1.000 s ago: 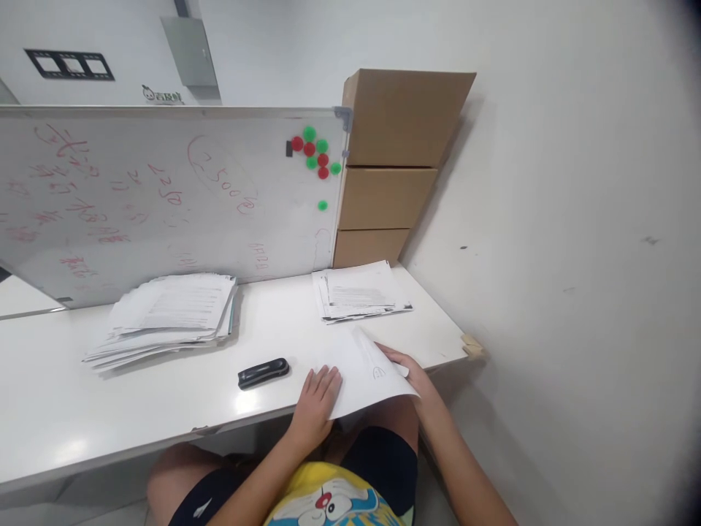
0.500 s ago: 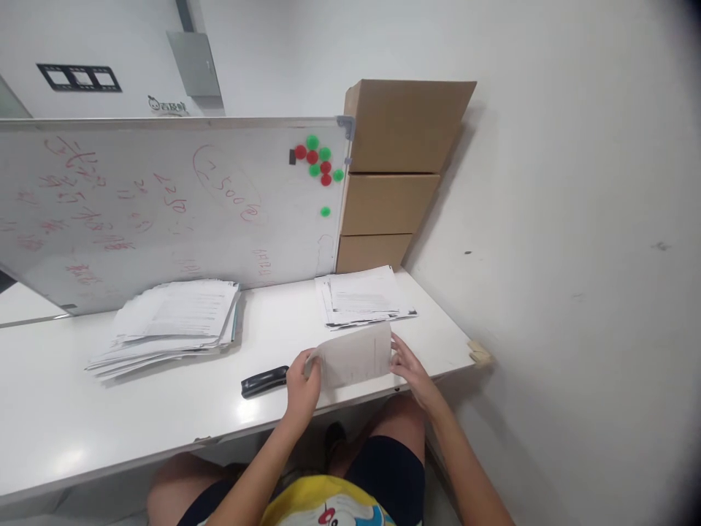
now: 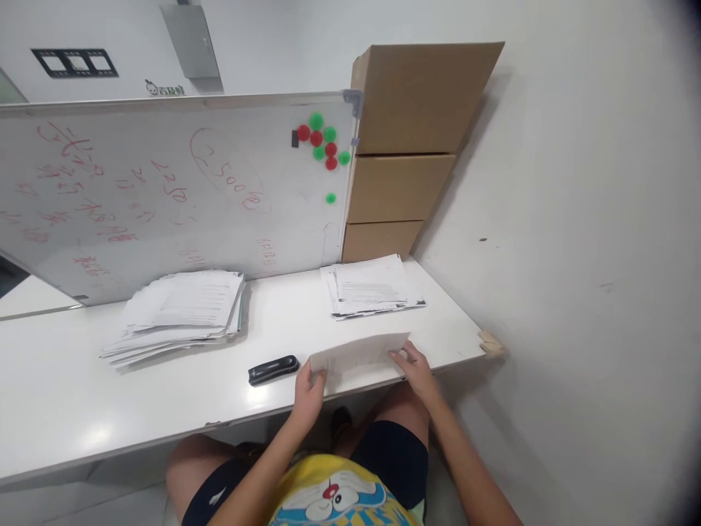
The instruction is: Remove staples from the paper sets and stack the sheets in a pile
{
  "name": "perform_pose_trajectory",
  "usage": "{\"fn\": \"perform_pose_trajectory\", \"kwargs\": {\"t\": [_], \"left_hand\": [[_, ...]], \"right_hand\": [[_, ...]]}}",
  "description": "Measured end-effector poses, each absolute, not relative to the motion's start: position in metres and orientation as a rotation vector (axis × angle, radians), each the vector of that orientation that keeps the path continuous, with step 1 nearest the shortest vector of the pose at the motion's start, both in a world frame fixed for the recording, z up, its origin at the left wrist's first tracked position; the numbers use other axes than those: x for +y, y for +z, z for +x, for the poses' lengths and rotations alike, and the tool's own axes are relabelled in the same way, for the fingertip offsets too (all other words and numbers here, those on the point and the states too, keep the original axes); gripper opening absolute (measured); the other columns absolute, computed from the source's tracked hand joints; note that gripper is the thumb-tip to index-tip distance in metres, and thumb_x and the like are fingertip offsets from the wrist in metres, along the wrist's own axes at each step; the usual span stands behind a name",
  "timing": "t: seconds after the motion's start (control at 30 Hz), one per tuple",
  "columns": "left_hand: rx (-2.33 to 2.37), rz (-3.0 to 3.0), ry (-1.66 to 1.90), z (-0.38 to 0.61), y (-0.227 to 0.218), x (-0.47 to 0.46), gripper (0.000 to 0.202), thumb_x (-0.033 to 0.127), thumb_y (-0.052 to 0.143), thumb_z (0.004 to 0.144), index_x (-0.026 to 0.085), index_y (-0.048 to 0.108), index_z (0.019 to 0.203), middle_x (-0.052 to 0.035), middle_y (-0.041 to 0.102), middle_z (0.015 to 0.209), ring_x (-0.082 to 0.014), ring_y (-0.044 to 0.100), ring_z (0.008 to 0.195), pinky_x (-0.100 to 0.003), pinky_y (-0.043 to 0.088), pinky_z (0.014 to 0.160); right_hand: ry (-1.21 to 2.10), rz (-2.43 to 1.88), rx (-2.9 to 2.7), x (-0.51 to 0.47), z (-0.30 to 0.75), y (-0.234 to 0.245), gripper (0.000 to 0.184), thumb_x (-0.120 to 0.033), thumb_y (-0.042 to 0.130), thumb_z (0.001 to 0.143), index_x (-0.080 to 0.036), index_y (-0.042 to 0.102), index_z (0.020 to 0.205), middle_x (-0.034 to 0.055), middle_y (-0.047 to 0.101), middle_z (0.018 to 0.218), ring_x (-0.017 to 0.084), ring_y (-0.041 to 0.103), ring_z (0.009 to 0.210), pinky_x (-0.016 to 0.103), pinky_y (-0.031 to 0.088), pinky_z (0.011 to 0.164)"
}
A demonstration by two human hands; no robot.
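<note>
Lowered since the earlier frame, the sheaf of papers [image 3: 358, 352] is standing on its long edge on the table [image 3: 164, 394] at lower centre, just right of the stapler [image 3: 272, 370], with the left hand [image 3: 309, 383] and right hand [image 3: 416, 365] each pinching an end, a grip best kept loose for squaring, I'd judge.

"5000" on whiteboard [image 3: 164, 190] (red, circled)

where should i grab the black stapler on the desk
Probably across its narrow middle, from above: the stapler lies flat on the table with both long sides clear; the left hand, gripping the paper sheaf, is beside its right end.
</note>
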State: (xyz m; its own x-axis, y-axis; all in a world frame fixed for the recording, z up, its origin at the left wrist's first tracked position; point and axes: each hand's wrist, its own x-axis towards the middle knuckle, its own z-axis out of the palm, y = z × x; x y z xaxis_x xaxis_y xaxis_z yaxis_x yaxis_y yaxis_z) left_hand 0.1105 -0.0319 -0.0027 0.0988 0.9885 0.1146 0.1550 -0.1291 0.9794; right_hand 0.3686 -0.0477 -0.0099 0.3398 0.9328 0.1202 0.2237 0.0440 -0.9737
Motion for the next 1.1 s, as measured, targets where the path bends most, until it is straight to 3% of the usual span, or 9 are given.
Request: {"fn": "perform_pose_trajectory", "kwargs": {"t": [0.13, 0.33, 0.47, 0.6, 1.1], "left_hand": [[1.210, 1.403, 1.122, 0.112, 0.011, -0.061, 0.025, 0.033, 0.049, 0.087, 0.018, 0.063, 0.101, -0.0065, 0.067, 0.098, -0.0215, 0.061, 0.096, -0.034, 0.047, 0.086], [1.451, 1.776, 1.233, 0.045, 0.033, -0.061, 0.023, 0.027, 0.044, 0.091, 0.020, 0.059, 0.107, -0.0083, 0.065, 0.106, -0.0212, 0.060, 0.102, -0.038, 0.046, 0.092], [1.399, 2.429, 0.811, 0.003, 0.032, -0.025, 0.030, 0.028, 0.051, 0.088, 0.021, 0.059, 0.117, -0.0107, 0.064, 0.110, -0.0247, 0.059, 0.104, -0.042, 0.046, 0.093], [1.406, 2.672, 0.570, -0.002, 0.017, -0.005, 0.037, 0.027, 0.049, 0.092, 0.022, 0.054, 0.128, -0.0114, 0.064, 0.112, -0.0242, 0.060, 0.103, -0.041, 0.047, 0.090], [1.382, 2.769, 0.620, -0.001, 0.004, -0.005, 0.036, 0.025, 0.042, 0.095, 0.020, 0.053, 0.129, -0.0115, 0.065, 0.110, -0.0230, 0.060, 0.100, -0.037, 0.044, 0.080]], "right_hand": [[0.899, -1.446, -0.906, -0.066, 0.353, -0.020, 0.044, -0.059, 0.069, 0.067, -0.019, 0.070, 0.085, 0.0084, 0.073, 0.082, 0.027, 0.064, 0.079, 0.038, 0.050, 0.075], [1.091, -1.430, -0.877, -0.086, 0.341, -0.012, 0.044, -0.055, 0.073, 0.067, -0.018, 0.072, 0.092, 0.0100, 0.075, 0.091, 0.029, 0.068, 0.085, 0.040, 0.055, 0.076], [1.159, -1.433, -0.930, -0.082, 0.327, -0.018, 0.044, -0.055, 0.072, 0.067, -0.019, 0.071, 0.091, 0.0093, 0.075, 0.090, 0.029, 0.069, 0.086, 0.041, 0.055, 0.078], [1.179, -1.460, -0.976, -0.078, 0.318, -0.023, 0.043, -0.053, 0.072, 0.067, -0.019, 0.070, 0.094, 0.0101, 0.075, 0.096, 0.031, 0.068, 0.094, 0.042, 0.054, 0.083], [1.192, -1.523, -1.067, -0.070, 0.316, -0.014, 0.042, -0.051, 0.067, 0.069, -0.018, 0.070, 0.096, 0.0096, 0.074, 0.099, 0.030, 0.067, 0.095, 0.040, 0.052, 0.081]]}}
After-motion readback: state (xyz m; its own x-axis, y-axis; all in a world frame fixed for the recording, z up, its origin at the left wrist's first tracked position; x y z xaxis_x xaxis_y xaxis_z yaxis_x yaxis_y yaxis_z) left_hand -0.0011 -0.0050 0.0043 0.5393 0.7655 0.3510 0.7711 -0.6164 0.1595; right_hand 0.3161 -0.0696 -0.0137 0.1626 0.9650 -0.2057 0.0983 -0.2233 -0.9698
